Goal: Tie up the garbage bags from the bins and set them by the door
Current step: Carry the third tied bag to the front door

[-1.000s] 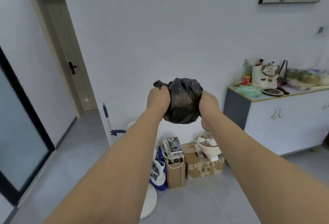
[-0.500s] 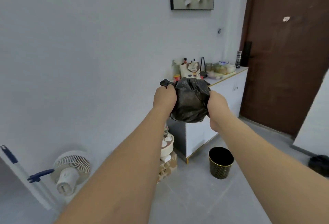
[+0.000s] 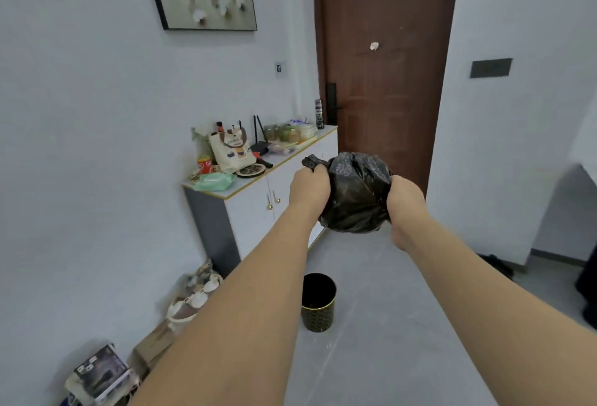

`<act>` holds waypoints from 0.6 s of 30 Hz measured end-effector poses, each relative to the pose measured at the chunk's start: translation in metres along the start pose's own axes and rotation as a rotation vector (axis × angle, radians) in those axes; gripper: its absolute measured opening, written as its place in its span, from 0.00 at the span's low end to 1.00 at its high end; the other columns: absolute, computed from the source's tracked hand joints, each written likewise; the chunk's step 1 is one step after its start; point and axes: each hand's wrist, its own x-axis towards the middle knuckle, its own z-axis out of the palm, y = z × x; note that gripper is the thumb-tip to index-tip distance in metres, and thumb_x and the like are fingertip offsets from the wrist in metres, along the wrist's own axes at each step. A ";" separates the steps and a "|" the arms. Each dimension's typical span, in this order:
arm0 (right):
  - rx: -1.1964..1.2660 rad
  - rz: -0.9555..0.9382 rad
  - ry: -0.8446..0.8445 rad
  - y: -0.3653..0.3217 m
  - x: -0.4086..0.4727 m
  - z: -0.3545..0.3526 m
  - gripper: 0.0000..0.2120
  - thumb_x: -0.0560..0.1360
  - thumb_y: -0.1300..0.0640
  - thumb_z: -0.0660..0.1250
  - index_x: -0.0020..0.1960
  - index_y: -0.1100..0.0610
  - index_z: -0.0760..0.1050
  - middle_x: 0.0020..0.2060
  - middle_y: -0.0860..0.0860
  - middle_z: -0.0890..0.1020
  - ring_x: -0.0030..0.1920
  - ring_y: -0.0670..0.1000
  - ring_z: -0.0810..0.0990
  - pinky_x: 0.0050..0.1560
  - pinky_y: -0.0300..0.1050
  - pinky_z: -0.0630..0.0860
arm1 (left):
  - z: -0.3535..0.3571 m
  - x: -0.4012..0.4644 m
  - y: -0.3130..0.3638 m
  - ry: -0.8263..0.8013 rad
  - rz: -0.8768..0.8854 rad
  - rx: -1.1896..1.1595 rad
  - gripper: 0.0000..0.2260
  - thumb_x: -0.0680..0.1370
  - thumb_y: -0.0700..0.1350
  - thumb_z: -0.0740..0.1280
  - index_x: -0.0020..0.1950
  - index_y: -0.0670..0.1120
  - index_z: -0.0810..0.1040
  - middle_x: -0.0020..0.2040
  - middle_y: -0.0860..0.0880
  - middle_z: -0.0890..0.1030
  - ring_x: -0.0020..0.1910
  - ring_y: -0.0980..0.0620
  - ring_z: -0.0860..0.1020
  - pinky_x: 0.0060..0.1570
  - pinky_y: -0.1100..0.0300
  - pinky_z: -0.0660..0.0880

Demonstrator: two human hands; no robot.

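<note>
A small black garbage bag [image 3: 355, 192], bunched into a ball, hangs in the air between both hands at chest height. My left hand [image 3: 309, 186] grips its left side, with a twisted tail of plastic sticking out above the knuckles. My right hand [image 3: 404, 199] clamps the bag's right side. Straight ahead, behind the bag, stands the brown door [image 3: 384, 60]. On the floor below my arms sits a black bin with a gold rim [image 3: 318, 302], open and without a liner that I can see.
A white cabinet [image 3: 255, 211] crowded with a tote bag, cans and jars stands along the left wall. Cardboard boxes and bowls [image 3: 190, 302] lie on the floor beside it. A white wall corner [image 3: 504, 147] juts out right of the door, with dark items at its base.
The view has swung right from the hallway and fan to the brown door, which is now closer. Both hands keep the same grip on the bag.
</note>
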 end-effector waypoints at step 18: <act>0.167 0.117 0.239 -0.016 0.271 -0.120 0.07 0.72 0.60 0.56 0.38 0.54 0.70 0.35 0.52 0.73 0.34 0.51 0.69 0.36 0.45 0.68 | 0.259 0.209 0.022 -0.194 0.066 0.044 0.14 0.78 0.49 0.59 0.48 0.42 0.79 0.47 0.41 0.82 0.48 0.41 0.80 0.52 0.46 0.77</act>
